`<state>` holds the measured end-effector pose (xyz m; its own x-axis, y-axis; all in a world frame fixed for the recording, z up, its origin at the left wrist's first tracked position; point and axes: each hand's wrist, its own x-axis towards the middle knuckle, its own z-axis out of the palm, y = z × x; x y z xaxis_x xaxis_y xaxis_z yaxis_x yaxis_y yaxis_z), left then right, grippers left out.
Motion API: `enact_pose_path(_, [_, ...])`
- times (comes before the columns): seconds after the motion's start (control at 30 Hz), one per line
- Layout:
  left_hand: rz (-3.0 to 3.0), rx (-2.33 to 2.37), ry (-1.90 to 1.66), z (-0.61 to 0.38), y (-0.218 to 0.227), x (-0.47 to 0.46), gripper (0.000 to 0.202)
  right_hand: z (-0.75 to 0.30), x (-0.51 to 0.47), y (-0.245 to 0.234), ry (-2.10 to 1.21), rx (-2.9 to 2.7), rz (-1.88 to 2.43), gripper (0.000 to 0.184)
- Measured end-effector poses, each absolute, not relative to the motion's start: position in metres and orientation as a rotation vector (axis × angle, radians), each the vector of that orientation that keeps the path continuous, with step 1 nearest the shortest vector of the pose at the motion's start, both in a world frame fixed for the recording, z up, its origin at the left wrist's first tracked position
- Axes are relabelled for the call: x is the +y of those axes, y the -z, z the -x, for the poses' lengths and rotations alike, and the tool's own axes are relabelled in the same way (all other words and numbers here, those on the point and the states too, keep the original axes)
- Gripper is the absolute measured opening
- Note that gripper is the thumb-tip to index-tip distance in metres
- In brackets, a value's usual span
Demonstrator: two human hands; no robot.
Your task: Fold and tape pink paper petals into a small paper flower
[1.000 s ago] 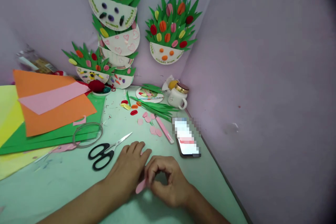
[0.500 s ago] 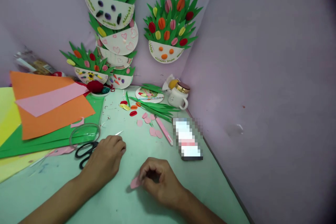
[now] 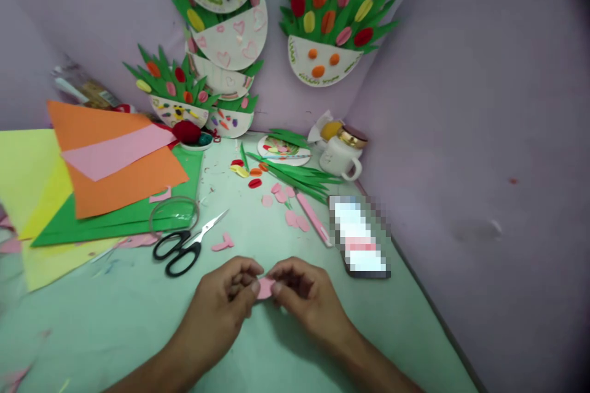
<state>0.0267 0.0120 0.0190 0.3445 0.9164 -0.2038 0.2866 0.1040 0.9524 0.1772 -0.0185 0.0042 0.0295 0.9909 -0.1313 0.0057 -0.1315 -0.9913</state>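
My left hand (image 3: 221, 304) and my right hand (image 3: 306, 298) meet low in the middle of the view, and both pinch one small pink paper piece (image 3: 265, 288) between their fingertips, just above the pale green table (image 3: 92, 325). Black-handled scissors (image 3: 182, 247) lie to the left of my left hand, blades pointing up and right. A small pink scrap (image 3: 222, 243) lies beside the scissor blades.
A stack of orange, pink, green and yellow paper sheets (image 3: 106, 178) covers the left. A tape roll (image 3: 174, 216), pink petals (image 3: 295, 220), green paper leaves (image 3: 295, 175), a white mug (image 3: 342, 156) and a phone (image 3: 362, 239) lie further back. Paper flower baskets (image 3: 322, 31) hang on the wall.
My left hand left the scissors and came back to the right hand. Both hands now pinch the pink piece, lifted off the table. The view shifted downward.
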Motion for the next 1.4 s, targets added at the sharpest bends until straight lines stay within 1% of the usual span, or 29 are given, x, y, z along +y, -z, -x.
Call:
enact_pose_path(0.07, [-1.361,1.164,-0.673,-0.027,-0.022,0.015,0.016,-0.179,-0.018,-0.006,-1.360,-1.088,1.266,0.014])
enact_pose_path(0.17, [-1.343,1.138,-0.676,-0.028,-0.022,0.017,0.014,-0.180,-0.018,-0.007,-1.390,-1.131,1.236,0.020])
enact_pose_path(0.23, [-1.372,1.118,-0.658,-0.028,-0.020,0.016,0.013,-0.179,-0.018,-0.006,-1.356,-1.192,1.254,0.018])
enact_pose_path(0.33, [-1.456,1.122,-0.650,-0.026,-0.015,0.014,0.012,-0.179,-0.020,-0.003,-1.204,-1.273,1.280,0.011])
enact_pose_path(0.43, [-1.673,1.213,-0.709,-0.021,-0.013,0.010,0.014,-0.179,-0.024,-0.001,-1.032,-1.332,1.307,0.011])
enact_pose_path(0.5, [-1.892,1.191,-0.737,-0.018,-0.013,0.006,0.018,-0.179,-0.029,0.000,-0.966,-1.373,1.322,0.013])
enact_pose_path(0.67, [-2.331,0.985,-0.832,-0.017,-0.004,-0.002,0.015,-0.177,-0.035,0.002,-0.926,-1.435,1.321,0.016])
enact_pose_path(0.77, [-2.467,0.956,-0.888,-0.017,0.005,-0.002,0.019,-0.177,-0.037,0.003,-0.900,-1.500,1.344,0.017])
enact_pose_path(0.83, [-2.508,0.959,-0.858,-0.017,0.009,-0.003,0.020,-0.178,-0.040,0.004,-0.814,-1.585,1.397,0.018])
enact_pose_path(0.97, [-2.507,1.002,-0.737,-0.015,0.010,-0.006,0.021,-0.179,-0.053,0.007,-0.510,-1.775,1.461,0.024])
enact_pose_path(1.03, [-2.484,1.008,-0.697,-0.015,0.010,-0.006,0.024,-0.178,-0.060,0.009,-0.433,-1.812,1.501,0.022])
enact_pose_path(1.17, [-2.455,0.998,-0.626,-0.016,0.010,-0.004,0.025,-0.176,-0.063,0.011,-0.374,-1.873,1.636,0.018])
enact_pose_path(1.4, [-2.492,1.058,-0.689,-0.017,0.013,-0.003,0.021,-0.177,-0.056,0.013,-0.396,-1.948,1.698,0.018])
